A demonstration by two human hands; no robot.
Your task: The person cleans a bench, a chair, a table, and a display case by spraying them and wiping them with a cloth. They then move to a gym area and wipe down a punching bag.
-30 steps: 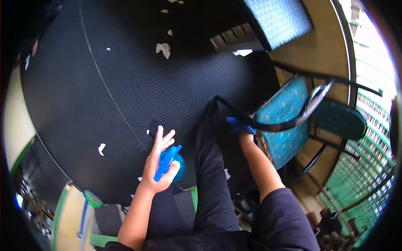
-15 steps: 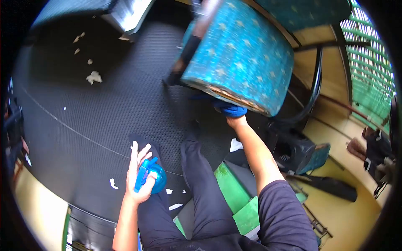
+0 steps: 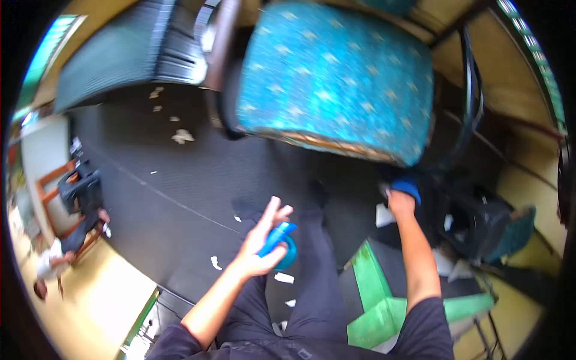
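My left hand (image 3: pixel 259 247) is wrapped around a blue spray bottle (image 3: pixel 289 254), its thumb across the bottle and some fingers stretched out past the spray head. My right hand (image 3: pixel 397 201) grips a blue cloth (image 3: pixel 407 188), low beside the front right corner of a chair; the fingers are partly hidden and blurred. The chair seat (image 3: pixel 336 84) is covered in teal fabric with pale stars, and its front edge looks worn, showing brown material. A dark armrest (image 3: pixel 222 45) runs along its left side.
Paper scraps (image 3: pixel 182 137) litter the dark textured floor (image 3: pixel 150 162). Near my right leg lies a green and grey object (image 3: pixel 371 276), with a black chair-like item (image 3: pixel 480 222) beyond it. A person (image 3: pixel 57 255) is at the far left. Another dark seat (image 3: pixel 114 54) stands at upper left.
My right hand with the blue cloth has come away from under the seat's front edge, down and right. The view has turned left, and the left hand still holds the spray bottle.
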